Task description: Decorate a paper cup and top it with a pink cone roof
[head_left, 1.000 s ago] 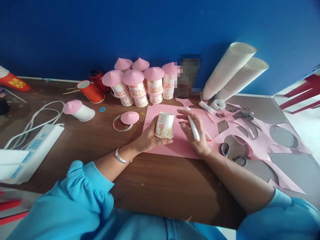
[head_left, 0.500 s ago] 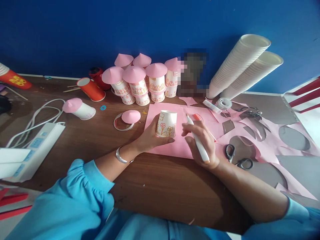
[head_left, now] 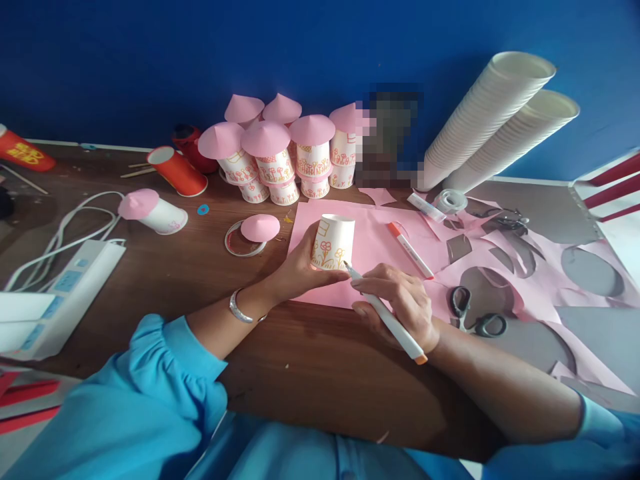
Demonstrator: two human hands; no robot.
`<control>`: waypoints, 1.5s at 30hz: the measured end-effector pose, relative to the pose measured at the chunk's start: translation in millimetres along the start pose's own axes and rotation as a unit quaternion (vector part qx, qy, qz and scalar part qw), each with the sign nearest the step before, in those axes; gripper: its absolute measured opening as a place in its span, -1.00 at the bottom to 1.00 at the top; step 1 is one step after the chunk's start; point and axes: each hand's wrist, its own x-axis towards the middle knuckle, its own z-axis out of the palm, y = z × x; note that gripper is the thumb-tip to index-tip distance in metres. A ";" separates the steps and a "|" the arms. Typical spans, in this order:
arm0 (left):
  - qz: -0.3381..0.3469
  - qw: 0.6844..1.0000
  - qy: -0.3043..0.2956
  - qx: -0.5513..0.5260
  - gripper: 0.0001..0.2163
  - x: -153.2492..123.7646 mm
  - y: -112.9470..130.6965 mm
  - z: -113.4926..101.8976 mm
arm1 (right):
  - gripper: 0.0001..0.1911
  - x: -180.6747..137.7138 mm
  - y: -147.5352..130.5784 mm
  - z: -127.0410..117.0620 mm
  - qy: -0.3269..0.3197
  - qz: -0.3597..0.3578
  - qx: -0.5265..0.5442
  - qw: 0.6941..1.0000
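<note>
Left hand [head_left: 300,268] wraps decorated paper cup [head_left: 334,240], grip closed round its side; cup stands mouth down on pink paper sheet [head_left: 370,227] on brown surface [head_left: 310,373]. Right hand [head_left: 403,303] pinches white marker [head_left: 387,319], grip tight on barrel, tip touching cup's lower edge beside drawn flowers. Second marker [head_left: 411,251] lies loose on sheet, near cup. Scissors [head_left: 474,312] near right wrist. Cone-hatted cups [head_left: 280,157] cluster at back by blue wall [head_left: 150,67].
</note>
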 end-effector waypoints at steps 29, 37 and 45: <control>-0.068 0.979 -0.082 -0.175 -0.38 4.6 3.6 -6.4 | -0.66 0.8 2.1 1.0 0.032 0.023 0.003 0.999; -0.073 0.972 -0.092 -0.205 -0.41 5.9 4.3 -4.0 | -0.71 -2.4 5.6 1.6 0.016 0.011 -0.036 0.999; -0.077 0.976 -0.081 -0.188 -0.41 5.4 4.6 -3.7 | -0.76 -1.4 7.9 3.4 0.012 -0.010 -0.033 0.999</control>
